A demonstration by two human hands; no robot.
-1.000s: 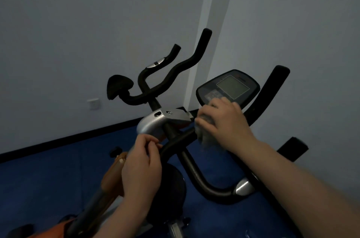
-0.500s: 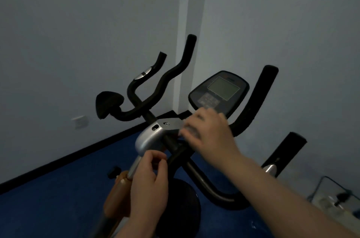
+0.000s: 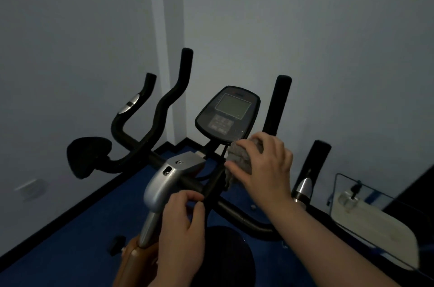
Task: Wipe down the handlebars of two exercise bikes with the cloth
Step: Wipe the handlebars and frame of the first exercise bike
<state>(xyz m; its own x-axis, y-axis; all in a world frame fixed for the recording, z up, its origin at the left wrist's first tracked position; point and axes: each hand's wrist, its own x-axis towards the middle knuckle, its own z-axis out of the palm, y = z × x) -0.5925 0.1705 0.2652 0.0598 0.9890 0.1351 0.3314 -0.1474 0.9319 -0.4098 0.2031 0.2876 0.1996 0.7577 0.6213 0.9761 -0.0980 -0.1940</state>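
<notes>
**Cloth bunched at the console stem, risk of skipped grips and a bumped display**

I see the right hand (image 3: 263,167) closed over a grey cloth (image 3: 238,157), pressing it against the black handlebar (image 3: 237,211) where the bar meets the stem below the console (image 3: 229,114). The cloth is wadded; a corner hangs below the fingers. The left hand (image 3: 182,228) is curled on the near bar beside the silver clamp (image 3: 164,181), thumb and fingers pinched around it, holding no cloth.

Risks as I judge them:
- The wad sits just beside the console's lower edge. A push to the far side could drag cloth or knuckles across the keypad.
- The hanging corner could snag on the cables at the stem.
- A bunched cloth touches only one face of the round bar; the underside may stay dirty unless it wraps around.
- The upright right grip (image 3: 277,103), the far left horns (image 3: 169,98) and the elbow pad (image 3: 88,155) are well apart from the cloth, easy to skip.
- A second grip with a silver band (image 3: 312,169) stands at right, near a lead and a pale board (image 3: 375,223) on the blue floor (image 3: 70,228); I cannot tell which bike it belongs to. A foot could catch that lead.
</notes>
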